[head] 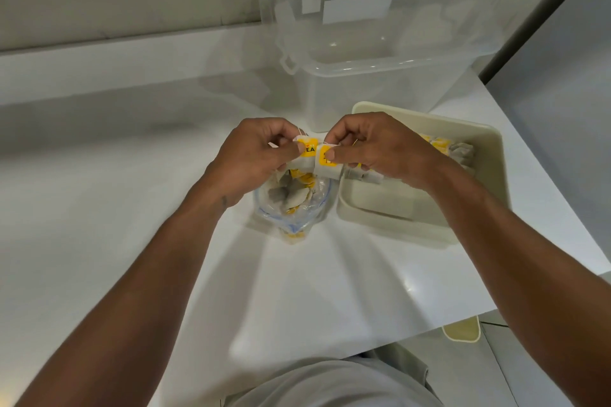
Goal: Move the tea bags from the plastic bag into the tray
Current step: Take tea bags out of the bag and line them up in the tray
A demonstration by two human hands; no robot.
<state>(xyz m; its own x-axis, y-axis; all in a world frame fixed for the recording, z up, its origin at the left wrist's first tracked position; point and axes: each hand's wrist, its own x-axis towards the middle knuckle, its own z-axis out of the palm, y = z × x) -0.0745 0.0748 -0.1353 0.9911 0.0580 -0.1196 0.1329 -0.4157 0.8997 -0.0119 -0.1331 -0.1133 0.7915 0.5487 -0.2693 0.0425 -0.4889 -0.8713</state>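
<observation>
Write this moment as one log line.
left hand: pinches yellow-tagged white tea bag; right hand: pinches second tea bag; clear plastic bag: holds more; cream plastic tray: part-filled

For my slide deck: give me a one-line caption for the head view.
Left hand and right hand pinch yellow-tagged tea bags above the open plastic bag, beside the cream tray.

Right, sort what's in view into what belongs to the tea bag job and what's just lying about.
Job in hand:
left hand
right hand
held tea bags, pinched by both hands
plastic bag, more bags inside
tray
laid tea bags in the tray

Lying about:
clear plastic box behind the tray
yellow-edged item on the floor
</observation>
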